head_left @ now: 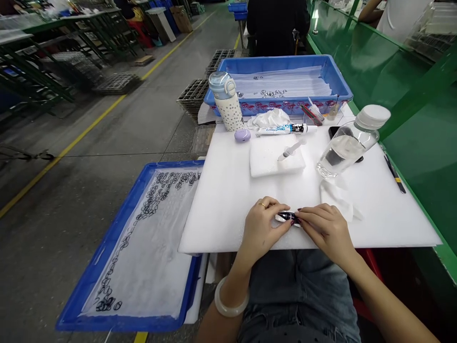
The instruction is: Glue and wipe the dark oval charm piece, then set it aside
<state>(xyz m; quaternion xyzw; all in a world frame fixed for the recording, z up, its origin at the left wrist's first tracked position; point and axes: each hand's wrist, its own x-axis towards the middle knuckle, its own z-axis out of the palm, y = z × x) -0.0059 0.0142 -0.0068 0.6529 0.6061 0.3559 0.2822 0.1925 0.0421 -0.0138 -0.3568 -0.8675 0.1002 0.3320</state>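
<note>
Your left hand (262, 226) and right hand (323, 227) pinch small dark part (287, 217), fingertips clamped, on white foam board (228, 190); syringe (292, 150) beyond.

Blue trays (107, 247), white foam board (374, 219)

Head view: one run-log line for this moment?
left hand: pinching small dark part | right hand: pinching same part | surface: white foam board | nearby: syringe

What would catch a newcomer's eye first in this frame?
Both hands, left and right, pinch a small dark part at the near edge of the white board. A blue tray of dark rings sits to the left; a clear bottle lies tilted at right.
</note>
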